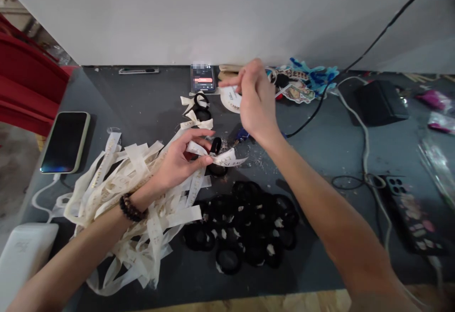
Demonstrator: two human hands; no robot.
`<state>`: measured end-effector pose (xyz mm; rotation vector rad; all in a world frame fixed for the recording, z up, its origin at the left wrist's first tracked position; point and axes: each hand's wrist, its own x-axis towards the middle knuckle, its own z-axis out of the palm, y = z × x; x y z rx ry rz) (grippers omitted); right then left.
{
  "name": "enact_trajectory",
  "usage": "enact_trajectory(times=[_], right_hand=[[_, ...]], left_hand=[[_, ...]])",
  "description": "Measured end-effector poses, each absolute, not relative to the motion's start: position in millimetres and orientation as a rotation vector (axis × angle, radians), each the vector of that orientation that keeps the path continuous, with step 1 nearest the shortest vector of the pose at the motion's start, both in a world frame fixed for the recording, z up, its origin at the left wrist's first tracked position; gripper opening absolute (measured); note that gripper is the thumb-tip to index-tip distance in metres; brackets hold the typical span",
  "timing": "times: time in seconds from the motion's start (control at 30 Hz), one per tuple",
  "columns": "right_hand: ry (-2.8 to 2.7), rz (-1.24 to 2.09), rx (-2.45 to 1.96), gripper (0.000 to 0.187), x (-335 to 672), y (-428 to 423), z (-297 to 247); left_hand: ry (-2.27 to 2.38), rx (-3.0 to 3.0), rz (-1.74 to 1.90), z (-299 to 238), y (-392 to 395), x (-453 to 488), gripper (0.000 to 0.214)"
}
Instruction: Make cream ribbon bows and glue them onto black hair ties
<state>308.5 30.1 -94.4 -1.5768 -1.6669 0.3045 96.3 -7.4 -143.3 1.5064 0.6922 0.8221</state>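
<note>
My left hand (179,160) pinches a black hair tie (215,145) with a printed cream ribbon (229,159) knotted around it, its ends sticking out. Raised above the table, my right hand (258,105) has curled fingers with one finger pointing left; whatever they grip, if anything, is hidden. Below it lies a small blue-handled tool (242,135), partly covered. A heap of cream ribbon strips (131,174) spreads under my left forearm. Black hair ties (249,226) are piled in front, while hair ties with ribbon bows (201,114) lie farther back.
Phones lie at the left (66,141), the back (203,78) and the right (408,212). A white power bank (30,250) sits front left. Cables (365,146) cross the right side. A round white label (229,98) and charms (302,84) lie along the wall.
</note>
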Motion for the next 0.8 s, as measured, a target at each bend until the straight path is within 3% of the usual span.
enact_trajectory(times=[0.07, 0.2, 0.37, 0.53, 0.8], right_hand=[[-1.553, 0.395, -1.541, 0.050, 303, -5, -87], [-1.634, 0.564, -1.624, 0.040, 294, -59, -81], [-1.710, 0.325, -1.619, 0.014, 295, -76, -87], [-1.761, 0.642, -1.573, 0.009, 294, -73, -104], [-1.794, 0.612, -1.656, 0.013, 291, -78, -104]], left_hand=[[0.710, 1.491, 0.865, -144, -7, 97, 0.053], [0.708, 1.490, 0.883, -146, -7, 98, 0.055], [0.691, 1.632, 0.877, -145, -8, 97, 0.050], [0.617, 1.720, 0.930, -146, -10, 96, 0.047], [0.671, 1.671, 0.965, -149, -11, 97, 0.057]])
